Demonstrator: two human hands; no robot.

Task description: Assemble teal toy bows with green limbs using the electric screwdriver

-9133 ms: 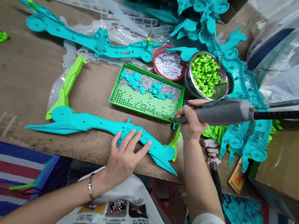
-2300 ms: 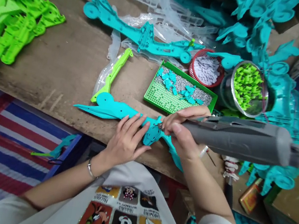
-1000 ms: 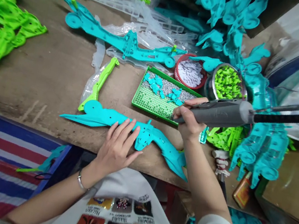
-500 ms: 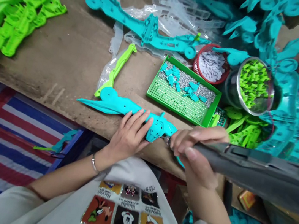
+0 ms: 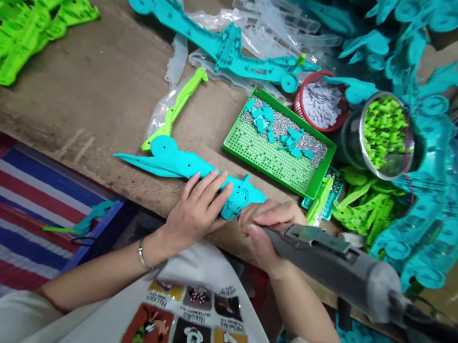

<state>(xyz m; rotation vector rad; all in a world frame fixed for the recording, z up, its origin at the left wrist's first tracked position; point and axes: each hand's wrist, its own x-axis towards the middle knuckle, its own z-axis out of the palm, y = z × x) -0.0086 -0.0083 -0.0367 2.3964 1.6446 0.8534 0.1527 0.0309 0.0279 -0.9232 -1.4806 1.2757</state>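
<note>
A long teal plastic part (image 5: 173, 161) lies along the table's near edge, its pointed end to the left and a slotted round piece at its right. My left hand (image 5: 193, 209) holds it down, fingers laid over its top beside the slotted piece. Closed around the front of a grey electric screwdriver (image 5: 337, 261) is my right hand (image 5: 266, 222), right against the slotted piece. The tool's tip is hidden by my fingers. A lime-green strip (image 5: 183, 101) with clear plastic rests just behind the teal part.
Behind my hands stands a green tray (image 5: 273, 170) of screws and small teal pieces. Beside it are a red basket (image 5: 339, 123) and a metal bowl (image 5: 352, 137) of lime pieces. Another teal part (image 5: 199, 36) lies farther back. Lime parts (image 5: 17, 39) pile up left, teal parts (image 5: 425, 188) right.
My right hand and the screwdriver have moved left, closer to the slotted piece, and the tool's rear has swung down and nearer me. My left hand stays on the teal part.
</note>
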